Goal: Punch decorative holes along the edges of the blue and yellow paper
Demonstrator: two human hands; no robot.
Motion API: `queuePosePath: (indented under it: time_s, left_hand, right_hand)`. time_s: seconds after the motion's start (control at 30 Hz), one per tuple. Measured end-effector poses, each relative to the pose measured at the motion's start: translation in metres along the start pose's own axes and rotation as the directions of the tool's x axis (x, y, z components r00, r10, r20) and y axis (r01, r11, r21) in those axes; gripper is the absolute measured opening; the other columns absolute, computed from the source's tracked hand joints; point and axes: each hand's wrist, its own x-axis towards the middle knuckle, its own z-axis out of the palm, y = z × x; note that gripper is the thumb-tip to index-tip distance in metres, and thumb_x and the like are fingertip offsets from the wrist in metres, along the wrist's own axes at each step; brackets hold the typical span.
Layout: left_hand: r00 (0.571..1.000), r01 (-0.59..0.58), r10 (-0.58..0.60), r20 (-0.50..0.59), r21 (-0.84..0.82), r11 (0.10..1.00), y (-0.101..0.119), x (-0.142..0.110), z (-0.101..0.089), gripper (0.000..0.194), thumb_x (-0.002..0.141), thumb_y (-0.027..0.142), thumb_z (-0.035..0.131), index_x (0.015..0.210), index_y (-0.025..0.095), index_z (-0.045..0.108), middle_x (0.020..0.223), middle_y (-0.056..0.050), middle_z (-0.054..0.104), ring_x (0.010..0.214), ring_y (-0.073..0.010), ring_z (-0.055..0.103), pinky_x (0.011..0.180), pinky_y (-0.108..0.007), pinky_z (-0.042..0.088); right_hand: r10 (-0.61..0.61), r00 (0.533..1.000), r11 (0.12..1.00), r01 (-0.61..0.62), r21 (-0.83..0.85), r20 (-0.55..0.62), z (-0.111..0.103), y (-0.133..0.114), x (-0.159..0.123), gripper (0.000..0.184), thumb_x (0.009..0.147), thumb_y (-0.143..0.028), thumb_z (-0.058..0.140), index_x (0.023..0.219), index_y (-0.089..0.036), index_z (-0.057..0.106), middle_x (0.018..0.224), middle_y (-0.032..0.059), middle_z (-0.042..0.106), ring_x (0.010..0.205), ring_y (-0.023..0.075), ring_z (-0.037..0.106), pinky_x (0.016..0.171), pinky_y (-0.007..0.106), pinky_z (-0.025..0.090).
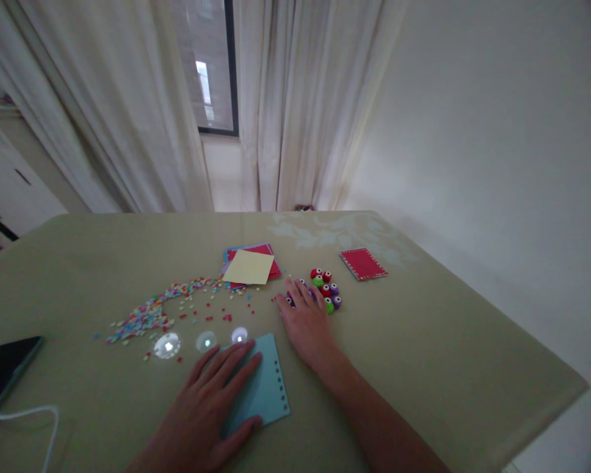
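My left hand [217, 387] lies flat with fingers spread on a light-blue square card [268, 381], whose right edge has a row of punched shapes. The hand covers the card's left part. Farther off, my right hand [308, 325] rests with its fingers stretched over the left side of a cluster of small red, green and purple balls with eyes [326, 290]. Its fingertips hide some of these balls; I see nothing gripped. Three shiny round discs [167, 345] sit in a row just beyond my left hand.
Scattered tiny coloured paper bits [150, 314] curve across the left-middle. Beyond them lies a pile of red and blue cards with a pale yellow sheet [249, 267] on top. A red card [363, 263] lies farther right. A dark tablet [4, 368] and white cable [52, 410] are at left.
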Motion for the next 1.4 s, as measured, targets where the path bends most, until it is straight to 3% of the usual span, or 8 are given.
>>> queuePosePath:
  time_s: [0.23,0.4,0.53,0.63,0.73,0.93,1.13,1.4]
  left_hand:
    - [0.99,-0.12,0.129,0.064,-0.118,0.986,0.007,0.006,-0.013,0.071,0.106,0.058,0.066,0.17,0.04,0.043,0.168,-0.002,0.055,0.142,-0.03,0.064,0.115,-0.046,0.055]
    - [0.996,-0.087,0.085,-0.018,-0.164,0.983,0.03,0.015,-0.016,0.06,0.107,0.041,0.066,0.165,0.038,0.05,0.166,-0.004,0.058,0.14,-0.0286,0.065,0.115,-0.045,0.055]
    - [0.999,-0.013,0.007,-0.032,-0.196,0.981,0.045,0.051,-0.019,0.058,0.105,0.034,0.065,0.162,0.033,0.052,0.168,-0.006,0.055,0.144,-0.0293,0.059,0.117,-0.047,0.052]
    - [1.0,0.003,-0.005,-0.012,-0.175,0.985,0.05,0.096,-0.009,0.07,0.104,0.044,0.067,0.168,0.03,0.044,0.176,-0.009,0.043,0.156,-0.0333,0.046,0.127,-0.055,0.041]
    - [0.999,0.041,-0.041,0.004,-0.145,0.989,0.049,0.143,0.013,0.081,0.102,0.06,0.066,0.171,0.026,0.04,0.181,-0.013,0.032,0.165,-0.0408,0.031,0.13,-0.063,0.031]
    - [0.994,0.089,-0.079,0.081,-0.136,0.987,0.036,0.195,0.061,0.103,0.087,0.082,0.073,0.17,0.027,0.046,0.18,-0.016,0.034,0.165,-0.0497,0.026,0.129,-0.067,0.026]
    - [0.992,0.08,-0.063,0.11,-0.157,0.984,0.029,0.206,0.073,0.088,0.098,0.066,0.071,0.169,0.023,0.044,0.176,-0.02,0.04,0.156,-0.0436,0.044,0.122,-0.063,0.041]
    - [0.998,0.043,-0.034,0.05,-0.198,0.979,0.028,0.186,0.063,0.053,0.105,0.04,0.072,0.153,0.022,0.059,0.158,-0.014,0.057,0.141,-0.0351,0.058,0.116,-0.06,0.049]
  right_hand:
    - [0.106,0.994,0.988,-0.106,0.116,0.01,-0.009,0.015,0.001,0.038,0.108,-0.025,0.063,0.146,-0.026,0.07,0.167,0.0131,0.057,0.156,0.0326,0.049,0.128,0.056,0.035]
    - [0.251,0.957,0.849,-0.146,0.507,-0.143,-0.017,0.076,0.019,0.04,0.109,-0.039,0.062,0.144,-0.021,0.071,0.162,0.0171,0.061,0.153,0.034,0.053,0.129,0.056,0.035]
    - [0.269,0.959,0.778,-0.162,0.607,-0.088,-0.006,0.128,0.039,0.029,0.109,-0.041,0.064,0.13,-0.024,0.076,0.147,0.0143,0.071,0.142,0.0335,0.062,0.125,0.056,0.044]
    - [0.261,0.964,0.716,-0.16,0.679,-0.048,0.007,0.143,0.045,0.031,0.109,-0.038,0.068,0.135,-0.021,0.071,0.143,0.0126,0.069,0.124,0.0289,0.07,0.107,0.051,0.06]
    - [0.265,0.964,0.657,-0.152,0.738,-0.037,0.02,0.144,0.043,0.034,0.109,-0.038,0.07,0.138,-0.021,0.068,0.142,0.0123,0.068,0.118,0.0268,0.071,0.099,0.049,0.064]
    - [0.254,0.967,0.6,-0.135,0.789,-0.028,0.036,0.146,0.038,0.051,0.113,-0.059,0.049,0.143,-0.025,0.073,0.151,0.013,0.071,0.143,0.0288,0.063,0.126,0.05,0.046]
    - [0.135,0.991,0.587,-0.073,0.806,-0.008,0.035,0.145,0.044,0.054,0.107,-0.065,0.057,0.136,-0.024,0.078,0.154,0.0138,0.069,0.146,0.0304,0.062,0.127,0.049,0.043]
    - [0.043,0.999,0.607,-0.037,0.794,0.014,0.027,0.113,0.039,0.033,0.108,-0.049,0.063,0.111,-0.023,0.083,0.114,0.007,0.081,0.106,0.0231,0.074,0.097,0.034,0.055]
